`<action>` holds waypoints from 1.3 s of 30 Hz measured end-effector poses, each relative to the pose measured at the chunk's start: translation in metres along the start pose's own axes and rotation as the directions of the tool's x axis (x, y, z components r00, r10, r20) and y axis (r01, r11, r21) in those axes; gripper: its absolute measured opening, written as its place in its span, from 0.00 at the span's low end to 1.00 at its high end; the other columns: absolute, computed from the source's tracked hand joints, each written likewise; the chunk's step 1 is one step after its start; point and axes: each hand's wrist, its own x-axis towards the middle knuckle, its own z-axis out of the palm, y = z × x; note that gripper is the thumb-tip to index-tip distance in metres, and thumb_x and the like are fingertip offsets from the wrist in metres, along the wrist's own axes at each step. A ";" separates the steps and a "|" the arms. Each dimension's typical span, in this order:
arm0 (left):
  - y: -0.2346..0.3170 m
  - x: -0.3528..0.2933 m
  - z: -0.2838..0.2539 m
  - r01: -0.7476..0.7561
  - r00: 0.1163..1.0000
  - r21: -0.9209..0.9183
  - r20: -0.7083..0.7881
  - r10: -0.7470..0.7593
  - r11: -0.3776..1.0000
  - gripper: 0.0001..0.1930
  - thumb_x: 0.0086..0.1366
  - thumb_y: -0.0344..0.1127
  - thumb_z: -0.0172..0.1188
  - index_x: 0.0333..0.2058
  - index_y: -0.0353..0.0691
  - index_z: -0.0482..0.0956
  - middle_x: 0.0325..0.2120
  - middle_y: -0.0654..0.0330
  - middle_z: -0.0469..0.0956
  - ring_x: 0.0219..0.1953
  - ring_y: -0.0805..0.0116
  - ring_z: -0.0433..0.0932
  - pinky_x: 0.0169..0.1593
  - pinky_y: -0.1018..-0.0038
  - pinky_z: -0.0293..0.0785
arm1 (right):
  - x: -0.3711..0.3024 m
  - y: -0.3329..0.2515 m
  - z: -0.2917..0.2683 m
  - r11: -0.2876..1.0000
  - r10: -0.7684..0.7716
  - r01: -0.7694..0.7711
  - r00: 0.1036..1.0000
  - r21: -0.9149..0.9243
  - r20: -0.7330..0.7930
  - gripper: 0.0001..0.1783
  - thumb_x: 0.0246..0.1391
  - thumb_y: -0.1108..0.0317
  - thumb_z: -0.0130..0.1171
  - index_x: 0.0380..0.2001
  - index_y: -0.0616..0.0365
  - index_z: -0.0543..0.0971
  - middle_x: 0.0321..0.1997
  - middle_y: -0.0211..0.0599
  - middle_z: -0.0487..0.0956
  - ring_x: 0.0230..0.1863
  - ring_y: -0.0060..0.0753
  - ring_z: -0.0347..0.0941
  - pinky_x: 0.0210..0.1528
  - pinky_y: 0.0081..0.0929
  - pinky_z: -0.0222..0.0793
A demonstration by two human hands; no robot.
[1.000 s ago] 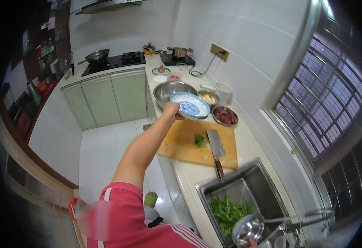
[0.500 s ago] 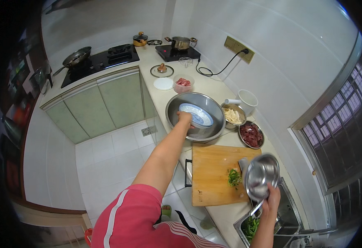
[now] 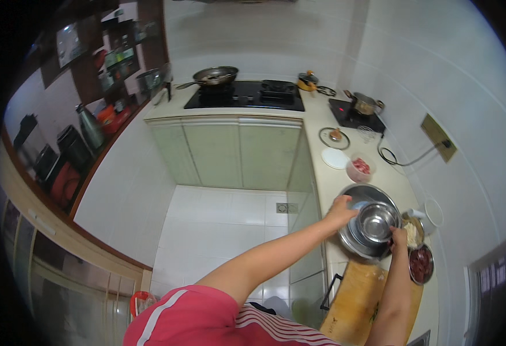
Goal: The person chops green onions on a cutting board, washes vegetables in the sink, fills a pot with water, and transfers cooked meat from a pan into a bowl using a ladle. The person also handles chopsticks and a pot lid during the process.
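My left hand (image 3: 342, 211) is closed on the rim of a blue-and-white dish (image 3: 354, 232), which is inside a large steel basin (image 3: 361, 192) on the right-hand counter. In my right hand (image 3: 399, 237) is a small shiny steel bowl (image 3: 378, 222), gripped by its near right rim. This bowl is over the dish and covers much of it. Whether the two touch, I cannot tell. My right forearm crosses a wooden chopping board (image 3: 348, 305) and hides most of the chopped greens on it.
Right of the basin stand a bowl of pale slices (image 3: 413, 232), a bowl of dark red meat (image 3: 421, 263) and a white pan (image 3: 434, 213). Beyond it are a tub of pink meat (image 3: 359, 168), a white lid (image 3: 335, 158) and a glass lid (image 3: 334, 138). A frying pan (image 3: 215, 75) sits on the stove.
My right hand has brought the steel bowl from beside the chopping board and sink to over the basin. My left hand stays on the dish. The view has swung left.
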 end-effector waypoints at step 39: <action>-0.225 0.548 -0.540 0.643 0.716 0.527 -0.671 -0.193 0.555 0.30 0.59 0.56 0.49 0.47 0.34 0.65 0.43 0.47 0.68 0.42 0.49 0.74 0.42 0.62 0.73 | 0.025 0.011 0.523 0.650 0.469 0.322 0.542 -0.688 0.697 0.29 0.52 0.52 0.50 0.52 0.59 0.67 0.47 0.47 0.74 0.50 0.47 0.69 0.51 0.33 0.64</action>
